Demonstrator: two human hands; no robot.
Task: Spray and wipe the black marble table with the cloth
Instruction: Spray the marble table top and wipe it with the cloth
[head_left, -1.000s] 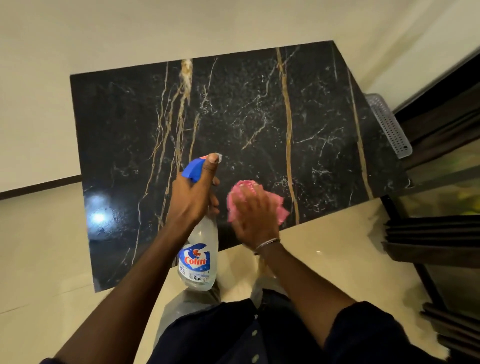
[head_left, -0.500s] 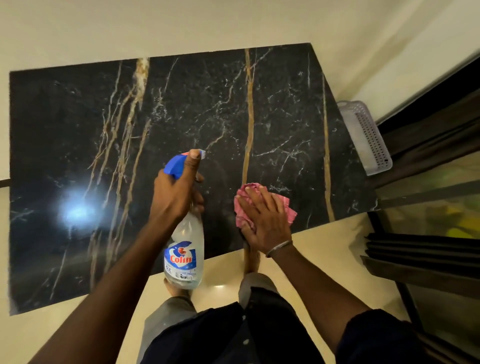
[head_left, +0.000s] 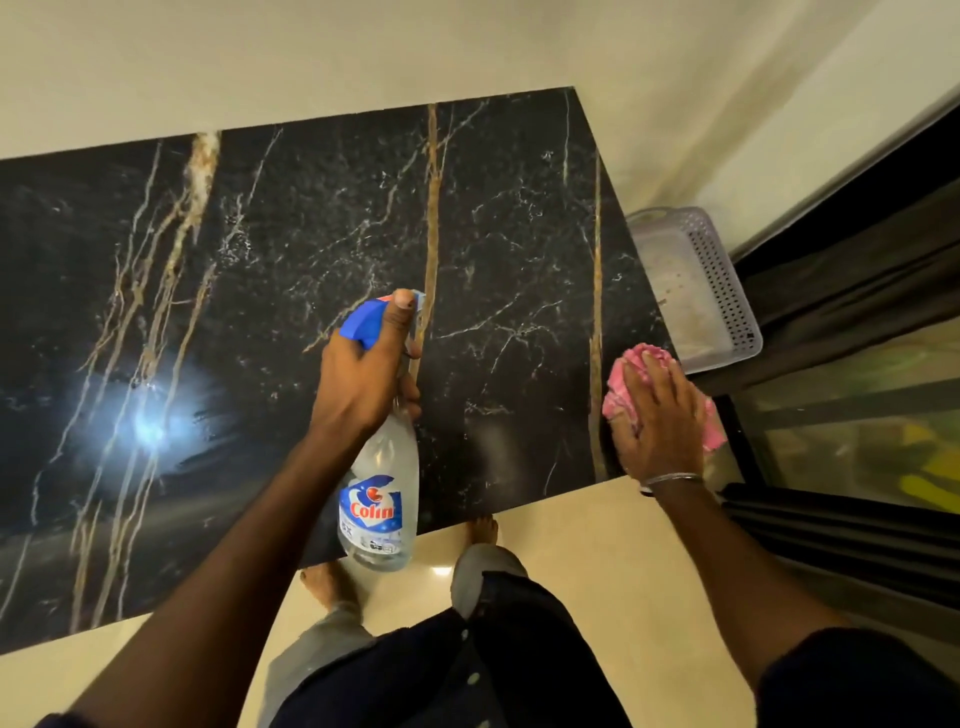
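Note:
The black marble table (head_left: 291, 270) with gold and white veins fills the middle of the view. My left hand (head_left: 363, 379) grips the neck of a clear spray bottle (head_left: 382, 493) with a blue trigger head and a Colin label, held above the table's near edge with the nozzle pointing away from me. My right hand (head_left: 657, 421) lies flat with fingers spread on a pink cloth (head_left: 631, 379), pressing it onto the table's near right corner.
A pale perforated plastic basket (head_left: 722, 280) sits on the floor just past the table's right edge. Dark curtains and a glass door (head_left: 857, 395) stand at the right. Cream floor tiles and my bare feet (head_left: 480, 530) lie below the near edge. A light glare marks the left surface.
My right hand has slid the pink cloth rightward from the near middle of the table to its near right corner. The bottle stays held in my left hand above the near edge.

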